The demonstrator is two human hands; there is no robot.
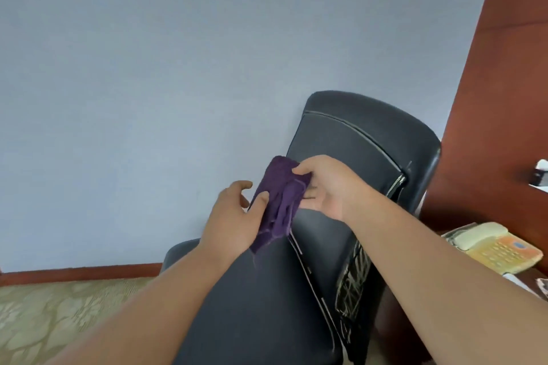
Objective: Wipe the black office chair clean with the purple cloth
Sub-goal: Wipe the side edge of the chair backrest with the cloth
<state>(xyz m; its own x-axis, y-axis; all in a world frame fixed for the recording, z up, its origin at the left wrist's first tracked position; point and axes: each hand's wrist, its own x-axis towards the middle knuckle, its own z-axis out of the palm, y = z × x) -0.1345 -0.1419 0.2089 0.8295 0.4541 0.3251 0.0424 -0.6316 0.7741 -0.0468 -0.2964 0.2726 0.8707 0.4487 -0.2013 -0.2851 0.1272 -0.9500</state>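
Item one, as I read it from the head camera: purple cloth [278, 198], bunched and folded lengthwise, held up between both hands in front of the left edge of the black office chair [364, 139]. Its lower end hangs close over the dark upholstery, and I cannot tell whether it touches. Item two: left hand [229, 218], at the cloth's lower left. The thumb is laid across the front of the fabric and the forefinger is lifted clear and spread from the rest. The remaining fingers are behind the cloth, so I cannot see them. Item three: right hand [326, 187], at the cloth's upper right corner, pinching the fabric between the thumb on top and the curled fingers beneath. Item four: the chair itself, black, with piping along its panel and cracked, peeling covering down its right side. Item five: cream and orange telephone [498, 249], on a surface near the right edge of the view, well apart from the hands. Item six: surroundings. I note a blue-grey wall [148, 68], a reddish-brown wooden panel [510, 62] at right, a matching skirting board [89, 274], and a pale patterned carpet [53, 323] at lower left.
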